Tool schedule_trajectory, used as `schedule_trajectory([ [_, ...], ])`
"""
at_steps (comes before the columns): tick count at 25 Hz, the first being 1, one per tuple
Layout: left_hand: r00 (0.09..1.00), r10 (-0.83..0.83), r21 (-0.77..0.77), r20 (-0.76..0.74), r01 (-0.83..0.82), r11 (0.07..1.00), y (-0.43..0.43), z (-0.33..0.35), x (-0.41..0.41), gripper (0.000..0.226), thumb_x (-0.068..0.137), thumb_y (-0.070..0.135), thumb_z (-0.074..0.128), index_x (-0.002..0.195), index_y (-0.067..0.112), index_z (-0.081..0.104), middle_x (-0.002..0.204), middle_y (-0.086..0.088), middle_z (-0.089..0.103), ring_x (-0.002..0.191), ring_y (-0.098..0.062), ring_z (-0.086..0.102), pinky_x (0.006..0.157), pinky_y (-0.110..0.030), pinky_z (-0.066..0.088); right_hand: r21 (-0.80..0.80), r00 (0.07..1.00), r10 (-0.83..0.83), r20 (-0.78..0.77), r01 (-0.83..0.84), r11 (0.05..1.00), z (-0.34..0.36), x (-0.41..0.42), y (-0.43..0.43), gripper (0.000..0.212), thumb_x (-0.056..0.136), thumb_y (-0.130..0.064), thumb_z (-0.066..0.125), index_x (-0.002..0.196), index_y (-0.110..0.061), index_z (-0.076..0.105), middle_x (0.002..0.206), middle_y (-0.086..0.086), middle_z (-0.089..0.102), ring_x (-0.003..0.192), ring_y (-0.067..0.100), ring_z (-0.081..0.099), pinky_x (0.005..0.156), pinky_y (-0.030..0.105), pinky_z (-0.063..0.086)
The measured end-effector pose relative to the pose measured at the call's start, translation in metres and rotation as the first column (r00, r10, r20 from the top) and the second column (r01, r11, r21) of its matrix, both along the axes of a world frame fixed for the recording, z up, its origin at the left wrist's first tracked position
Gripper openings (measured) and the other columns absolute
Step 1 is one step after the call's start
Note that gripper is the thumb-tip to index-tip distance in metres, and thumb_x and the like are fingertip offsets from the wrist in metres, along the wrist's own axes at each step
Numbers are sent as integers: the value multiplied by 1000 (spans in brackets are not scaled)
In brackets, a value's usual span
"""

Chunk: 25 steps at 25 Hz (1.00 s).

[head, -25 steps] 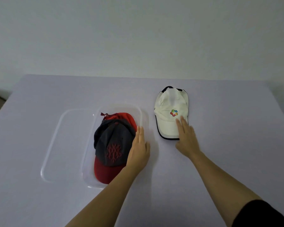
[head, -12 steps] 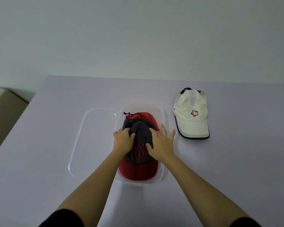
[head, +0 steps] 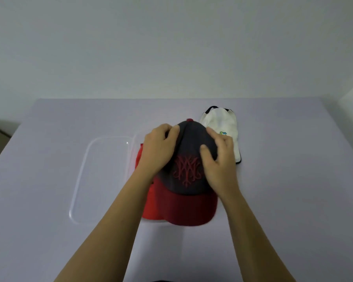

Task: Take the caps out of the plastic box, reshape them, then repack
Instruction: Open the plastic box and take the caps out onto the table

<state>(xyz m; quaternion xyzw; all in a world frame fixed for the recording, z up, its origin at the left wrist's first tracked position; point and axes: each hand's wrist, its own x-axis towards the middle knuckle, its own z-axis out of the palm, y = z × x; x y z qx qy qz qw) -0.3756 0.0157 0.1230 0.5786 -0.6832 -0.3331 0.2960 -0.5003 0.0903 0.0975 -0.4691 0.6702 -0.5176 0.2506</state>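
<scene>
Both hands are on the dark cap, which sits above the box with its red brim pointing toward the person. The left hand grips the left side of the crown, fingers curled over the cloth and thumb laid across the top. The right hand grips the right side, fingers spread and bent round the crown, thumb pressing the front panel just beside the red emblem. A red button shows at the crown's far end. Under the dark cap a red cap lies in the box, its edge showing at the left and near sides. Caps and forearms hide most of the box; only part of its left wall and near rim can be made out. Whether the dark cap touches the red cap or is held clear of it cannot be determined from this angle. The lid lies flat on the table just left of the box. The white cap rests on the table to the right, beyond the right hand, which covers part of it; a coloured emblem shows at the fingertips
</scene>
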Motion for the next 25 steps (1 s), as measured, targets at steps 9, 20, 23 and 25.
schedule_trajectory([
  [9, 963, -247, 384, 112, 187, 904, 48, -126, -120, 33, 98, 27, 41, 101, 0, 61, 105, -18, 66, 99, -33, 60, 79, -32, 41, 504, 996, -28, -80, 65, 861, -108, -111, 58, 45, 94, -10, 47, 139, -10, 39, 124, 15, 39, 117, 27, 46, 96, 20, 32],
  [20, 966, 153, -29, 206, -151, 988, 9, -109, -41, 30, 91, 14, 48, 116, -1, 56, 115, -20, 57, 107, -35, 53, 90, -39, 39, 352, 902, 275, -333, -152, 924, -111, -20, 56, 55, 97, -29, 41, 147, -14, 22, 156, 6, 18, 144, 20, 16, 114, 27, 13],
  [23, 879, 253, 145, 405, -334, 931, 4, -125, 17, 44, 92, 20, 48, 129, -3, 42, 127, -26, 47, 119, -41, 43, 98, -47, 36, 439, 913, 357, -197, -243, 865, -121, 39, 52, 63, 98, -31, 37, 148, -11, 6, 159, 7, 1, 146, 18, 2, 113, 23, 2],
  [25, 859, 256, 329, 444, -422, 845, 8, -135, 35, 55, 92, 24, 47, 137, -2, 29, 136, -26, 37, 125, -44, 36, 101, -50, 34, 487, 947, 291, -135, -193, 852, -128, 56, 50, 64, 98, -27, 36, 148, -9, 2, 159, 8, 1, 146, 18, 5, 113, 21, 7],
])
